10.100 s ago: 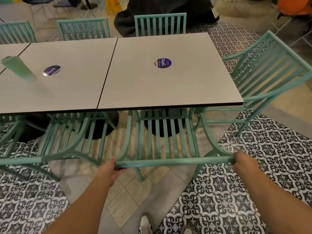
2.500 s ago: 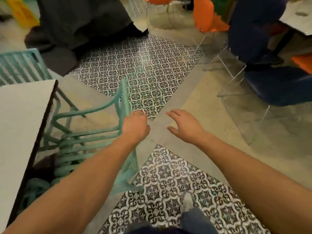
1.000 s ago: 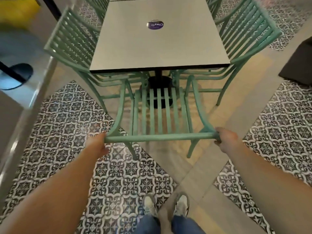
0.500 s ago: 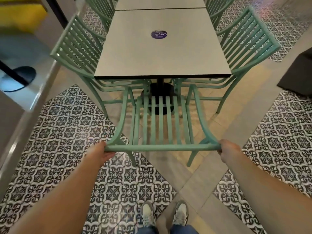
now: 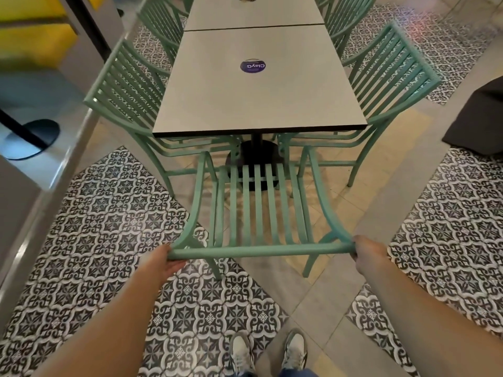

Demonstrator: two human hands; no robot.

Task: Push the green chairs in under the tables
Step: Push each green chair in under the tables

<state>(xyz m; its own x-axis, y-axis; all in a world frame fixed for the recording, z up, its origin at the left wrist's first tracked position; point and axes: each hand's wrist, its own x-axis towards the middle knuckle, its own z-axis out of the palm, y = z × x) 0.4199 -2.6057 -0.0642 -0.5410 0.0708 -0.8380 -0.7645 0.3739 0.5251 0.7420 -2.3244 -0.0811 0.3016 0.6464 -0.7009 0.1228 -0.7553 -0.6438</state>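
The green chair [image 5: 258, 210] stands at the near end of the bench [image 5: 258, 85], at 12 o'clock from the person, its back toward them and its seat front just short of the bench edge. The left hand [image 5: 163, 263] grasps the left end of the top rail; the right hand [image 5: 366, 253] grasps the right end. Holding both ends likely keeps the chair square to the bench during the push and prevents it from swinging.

Adjacent items:
- A side chair [image 5: 128, 104] at 10 o'clock and another side chair [image 5: 392, 77] at 2 o'clock, both tucked against the long sides of the bench.
- The pedestal base [image 5: 253, 156] at 12 o'clock, under the bench.
- A round sticker [image 5: 253, 66] on the bench top.

Obstructions: the front legs of the side chairs lie close to the held chair's path on both sides, and the pedestal base probably limits how far the seat can travel.
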